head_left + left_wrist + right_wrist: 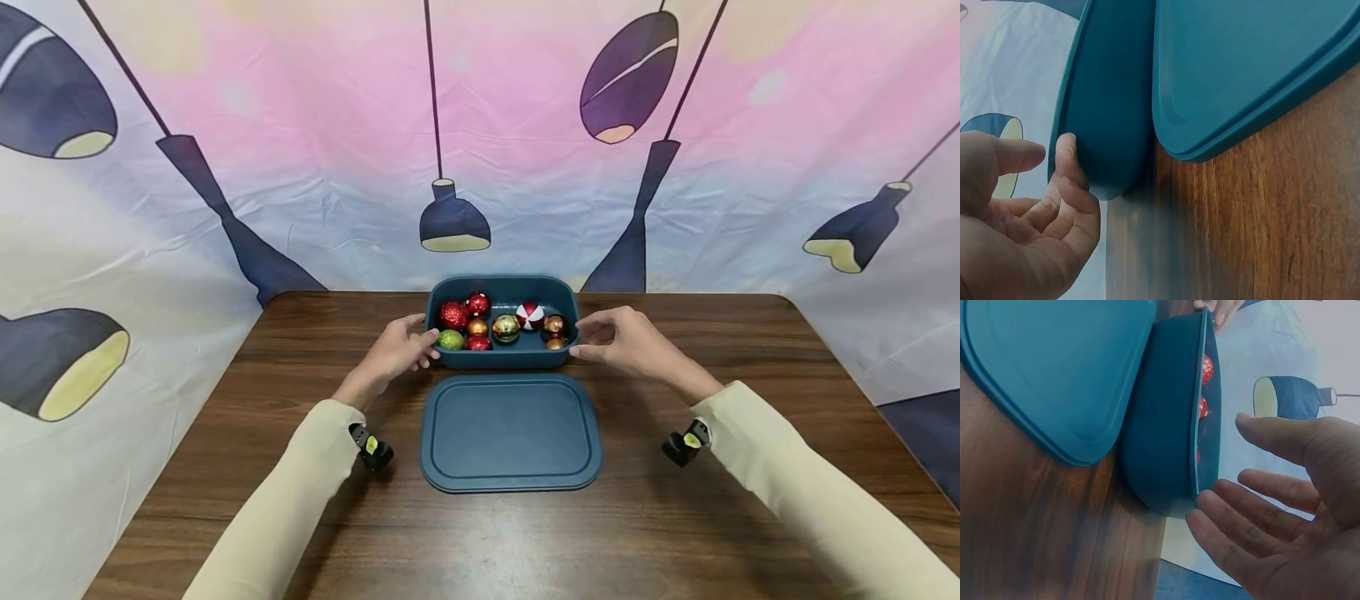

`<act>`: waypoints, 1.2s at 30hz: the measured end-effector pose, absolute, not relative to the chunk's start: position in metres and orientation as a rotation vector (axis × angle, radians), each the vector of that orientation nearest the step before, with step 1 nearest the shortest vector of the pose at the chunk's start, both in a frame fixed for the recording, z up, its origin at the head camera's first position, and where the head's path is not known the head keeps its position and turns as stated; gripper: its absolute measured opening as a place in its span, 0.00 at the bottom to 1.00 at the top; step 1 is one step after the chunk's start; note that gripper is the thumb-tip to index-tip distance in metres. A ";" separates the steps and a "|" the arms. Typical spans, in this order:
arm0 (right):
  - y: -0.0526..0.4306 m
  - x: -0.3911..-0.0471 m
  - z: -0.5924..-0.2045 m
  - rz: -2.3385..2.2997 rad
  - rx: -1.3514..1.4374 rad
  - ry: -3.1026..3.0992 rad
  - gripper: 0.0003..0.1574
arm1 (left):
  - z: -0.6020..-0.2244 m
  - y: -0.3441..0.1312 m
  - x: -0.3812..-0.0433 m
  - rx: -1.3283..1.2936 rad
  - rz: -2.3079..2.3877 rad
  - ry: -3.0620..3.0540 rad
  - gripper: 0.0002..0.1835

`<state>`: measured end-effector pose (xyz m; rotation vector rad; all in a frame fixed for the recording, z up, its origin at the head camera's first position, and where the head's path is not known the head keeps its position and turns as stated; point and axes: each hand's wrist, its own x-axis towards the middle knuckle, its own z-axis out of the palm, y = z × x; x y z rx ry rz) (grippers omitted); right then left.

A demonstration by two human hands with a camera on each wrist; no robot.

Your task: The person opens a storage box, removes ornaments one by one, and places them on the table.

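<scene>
A dark blue rectangular box (501,359) stands at the back of the table, holding several Christmas baubles: a glittery red bauble (453,315), a green bauble (451,339), a gold bauble (506,328) and a red-and-white bauble (530,316) among them. At its left end is my left hand (396,350), its fingers loosely bent against the box and its thumb apart from the wall in the left wrist view. My right hand (1279,519) is at the opposite end, fingers spread and fingertips close to the corner; whether they touch it I cannot tell.
Flat on the wooden table (300,467), in front of the box, lies a matching blue lid (512,433). A cloth backdrop (337,167) printed with lamps hangs directly behind the table's back edge. Small black cameras are strapped to both wrists.
</scene>
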<state>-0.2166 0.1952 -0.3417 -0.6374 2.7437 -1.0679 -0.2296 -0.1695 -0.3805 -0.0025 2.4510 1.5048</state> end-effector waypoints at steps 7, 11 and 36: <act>0.188 -0.229 -0.340 -1.076 -0.636 2.718 0.29 | -0.382 -0.169 -0.232 -0.018 1.520 2.411 0.35; 0.180 -0.236 -0.339 -1.084 -0.647 2.707 0.30 | -0.383 -0.169 -0.233 -0.044 1.536 2.388 0.35; 0.138 -0.264 -0.359 -1.118 -0.689 2.626 0.31 | -0.388 -0.165 -0.235 -0.078 1.645 2.250 0.35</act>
